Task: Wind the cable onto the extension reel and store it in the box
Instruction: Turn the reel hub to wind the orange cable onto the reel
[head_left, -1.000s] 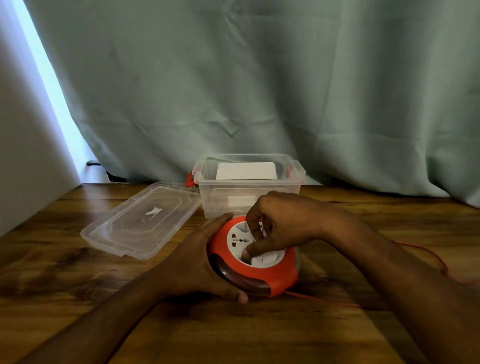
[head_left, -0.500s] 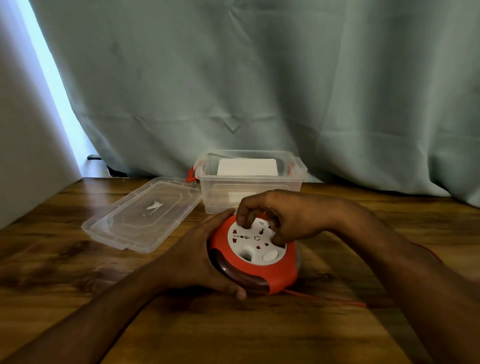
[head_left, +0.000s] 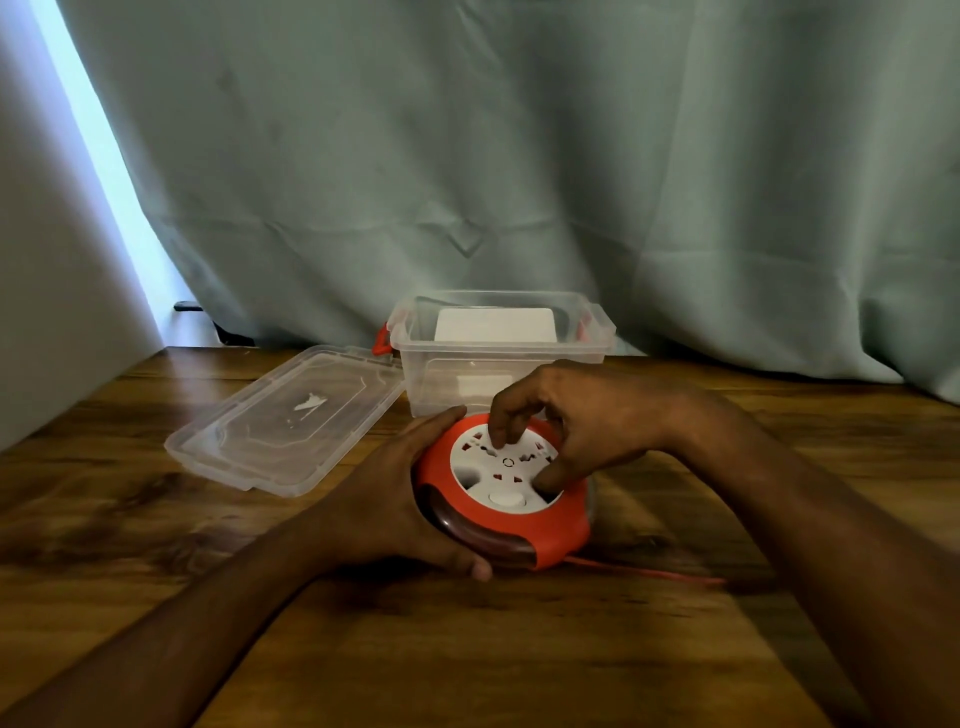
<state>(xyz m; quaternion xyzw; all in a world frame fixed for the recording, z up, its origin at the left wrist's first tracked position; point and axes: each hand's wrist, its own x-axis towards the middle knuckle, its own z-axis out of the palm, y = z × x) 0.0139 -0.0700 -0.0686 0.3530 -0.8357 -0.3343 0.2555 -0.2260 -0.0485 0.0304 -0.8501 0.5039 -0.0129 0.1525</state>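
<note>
The extension reel (head_left: 501, 493) sits on the wooden table (head_left: 519, 665) right in front of you, just before the open box (head_left: 498, 353), its white socket face tilted up toward you. Your left hand (head_left: 395, 499) cups its left rim, fingers wrapped round the far edge and thumb curled under the near one, clamping the casing. Your right hand (head_left: 576, 421) is on the white disc: the forefinger is bent down onto the face and the thumb is dug into a recess at its right side, so you are gripping the hub to turn it.

By the look of it you are in the winding step. A length of red cable (head_left: 644, 571) trails out from under the reel's near right edge and runs off to the right under your forearm; how much is left out there you cannot tell from here. Your next move calls for turning the disc with the right hand while the left keeps the casing from spinning, and for letting the cable feed in without snagging.

Count what you have: one reel, one cable, one clear box with a white block (head_left: 496, 325) inside it, one clear lid (head_left: 291, 421) lying flat to the box's left, and your two hands. A green curtain (head_left: 519, 156) hangs behind.
</note>
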